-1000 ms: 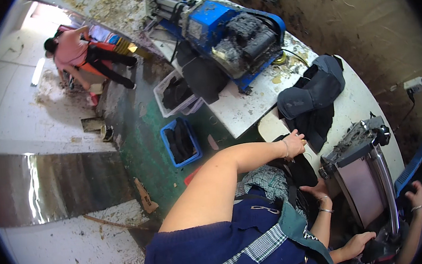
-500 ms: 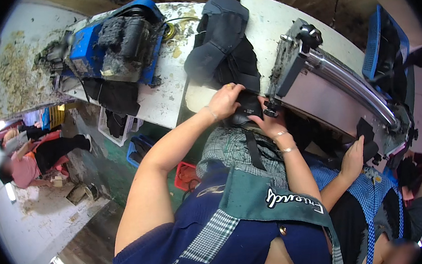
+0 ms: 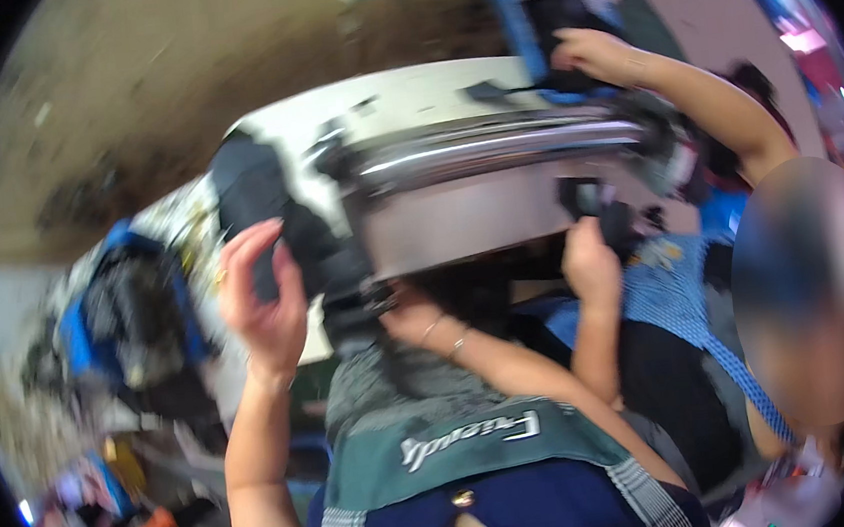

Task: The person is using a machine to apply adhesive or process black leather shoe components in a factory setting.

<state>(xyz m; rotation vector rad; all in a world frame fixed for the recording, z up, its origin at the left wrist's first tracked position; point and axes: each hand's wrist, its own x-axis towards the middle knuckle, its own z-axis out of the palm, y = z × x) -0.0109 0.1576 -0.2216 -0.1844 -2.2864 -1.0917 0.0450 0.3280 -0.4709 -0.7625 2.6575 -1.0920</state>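
My left hand [image 3: 267, 302] is raised over the near edge of the worktable, its fingers and thumb curved apart with nothing between them. Behind it lies a stack of dark molded fabric pieces [image 3: 246, 178], with more black pieces [image 3: 331, 256] beside it. My right hand [image 3: 412, 317] is low at the left front corner of a machine with a shiny metal roller [image 3: 503, 154]. A black knob and blur hide its fingertips. Dark material [image 3: 352, 322] lies just left of it, above my lap; whether the hand grips it is unclear.
A co-worker at my right has one hand [image 3: 593, 264] on a small black piece and the other hand [image 3: 597, 55] at a blue basket [image 3: 519, 24] of dark pieces. A dusty blue machine [image 3: 129, 304] stands at the left. Black scraps [image 3: 487, 92] lie behind the roller.
The view has swung right. My left hand has left the black piece over my lap and risen, opening. My right hand stays near the machine's corner. The co-worker's other hand now shows at the basket.
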